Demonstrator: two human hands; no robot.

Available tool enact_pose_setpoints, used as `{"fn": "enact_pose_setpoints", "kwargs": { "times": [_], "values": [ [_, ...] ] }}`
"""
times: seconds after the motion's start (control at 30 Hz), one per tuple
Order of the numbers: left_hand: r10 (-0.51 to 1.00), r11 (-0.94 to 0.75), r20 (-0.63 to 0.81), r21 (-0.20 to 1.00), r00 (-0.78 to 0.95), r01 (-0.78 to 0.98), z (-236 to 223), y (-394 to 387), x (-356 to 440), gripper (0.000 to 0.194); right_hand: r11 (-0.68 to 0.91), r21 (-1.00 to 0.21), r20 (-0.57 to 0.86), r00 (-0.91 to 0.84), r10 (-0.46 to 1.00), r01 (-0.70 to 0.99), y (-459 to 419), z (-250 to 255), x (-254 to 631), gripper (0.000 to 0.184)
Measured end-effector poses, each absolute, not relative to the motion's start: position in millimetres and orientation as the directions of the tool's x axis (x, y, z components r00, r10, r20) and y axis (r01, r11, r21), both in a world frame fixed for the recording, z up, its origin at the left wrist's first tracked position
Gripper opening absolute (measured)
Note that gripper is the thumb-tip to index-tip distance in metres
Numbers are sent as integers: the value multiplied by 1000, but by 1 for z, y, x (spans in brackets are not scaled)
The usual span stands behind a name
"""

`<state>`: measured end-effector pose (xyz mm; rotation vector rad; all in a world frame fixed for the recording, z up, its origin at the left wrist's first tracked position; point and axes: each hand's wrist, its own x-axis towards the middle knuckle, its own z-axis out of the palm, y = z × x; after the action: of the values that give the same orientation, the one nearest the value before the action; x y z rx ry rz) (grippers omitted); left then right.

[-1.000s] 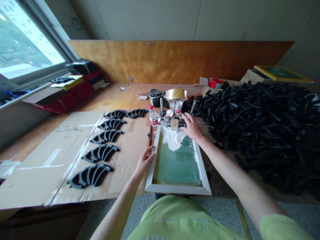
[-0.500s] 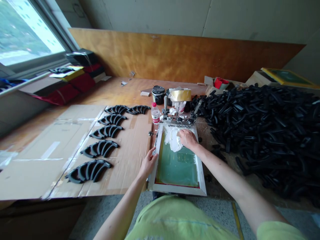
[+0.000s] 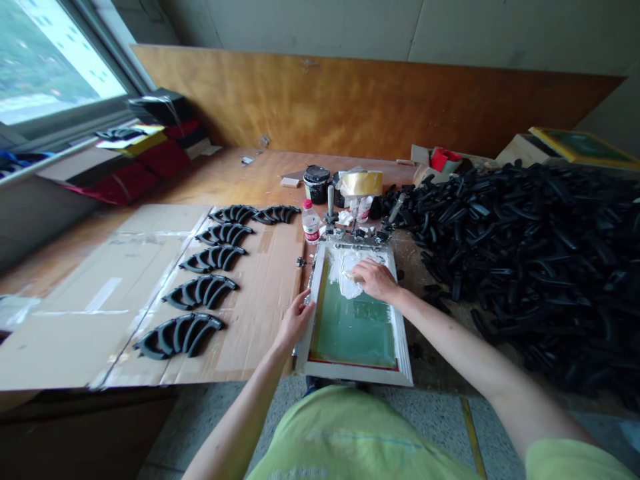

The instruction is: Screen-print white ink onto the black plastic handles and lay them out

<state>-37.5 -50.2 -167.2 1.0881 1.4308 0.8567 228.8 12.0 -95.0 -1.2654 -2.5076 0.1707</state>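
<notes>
A screen-printing frame (image 3: 403, 347) with a green mesh and white ink lies at the bench's front edge. My left hand (image 3: 296, 321) grips the frame's left rail, fingers curled over it. My right hand (image 3: 375, 280) is closed on a squeegee (image 3: 349, 277) in the white ink at the far end of the mesh. Several black curved plastic parts (image 3: 201, 291) lie in a row on cardboard (image 3: 150, 293) to the left.
A big heap of black plastic parts (image 3: 525, 233) fills the bench's right side. Behind the frame stand a small bottle (image 3: 311, 224), a black ink tub (image 3: 317, 183) and a yellow tape roll (image 3: 362, 182). Another framed screen (image 3: 583, 147) rests at the far right. A window is at the left.
My right hand came back from the clamp area behind the frame onto the mesh and closed on the squeegee in the white ink. My left hand stayed on the left rail.
</notes>
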Motion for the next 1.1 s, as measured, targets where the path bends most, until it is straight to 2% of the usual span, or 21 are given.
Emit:
{"fn": "enact_pose_setpoints", "kwargs": {
  "times": [0.13,0.23,0.3,0.43,0.5,0.57,0.63,0.67,0.73,0.83,0.9,0.97,1.03,1.1],
  "values": [
    [942,326,-334,935,32,138,-173,-49,-39,72,724,-239,279,-668,690,647,-11,-109,232,27],
    [940,332,-339,936,44,118,-170,-49,-40,72,706,-304,254,-659,708,640,-4,-102,233,20],
    [935,343,-349,936,70,79,-158,-50,-41,73,615,-356,256,-559,789,704,18,-89,228,22],
    [921,371,-370,929,124,17,-109,-50,-44,70,392,-400,258,-308,916,829,72,-62,233,53],
    [931,355,-351,935,94,-17,-78,-45,-42,59,292,-432,290,-175,941,853,86,-55,257,47],
    [957,288,-286,956,42,-64,-50,-35,-37,52,136,-500,318,35,947,855,85,-58,289,34],
    [986,166,-168,976,-3,-143,-27,-21,-29,50,-28,-546,265,204,942,837,71,-72,315,29],
    [993,110,-115,975,-12,-193,-19,-13,-24,49,-78,-549,220,233,947,832,61,-82,322,27],
    [998,47,-53,958,-16,-283,-7,3,-15,48,-63,-542,132,159,978,838,38,-106,322,21],
    [995,48,-75,945,-70,-324,-10,12,-2,47,172,-529,92,-146,985,831,10,-134,296,30],
    [985,91,-133,940,-108,-329,-27,1,9,50,282,-498,98,-271,958,820,-4,-140,272,26],
    [960,269,-281,913,6,-308,-55,-23,25,55,280,-482,146,-239,960,830,-20,-138,247,14],
    [859,506,-463,834,218,-219,-86,-50,38,61,294,-487,220,-210,953,822,-39,-132,222,10],
    [783,606,-553,782,285,-146,-115,-70,40,59,423,-482,270,-329,905,767,-58,-128,205,13]
  ]
}}
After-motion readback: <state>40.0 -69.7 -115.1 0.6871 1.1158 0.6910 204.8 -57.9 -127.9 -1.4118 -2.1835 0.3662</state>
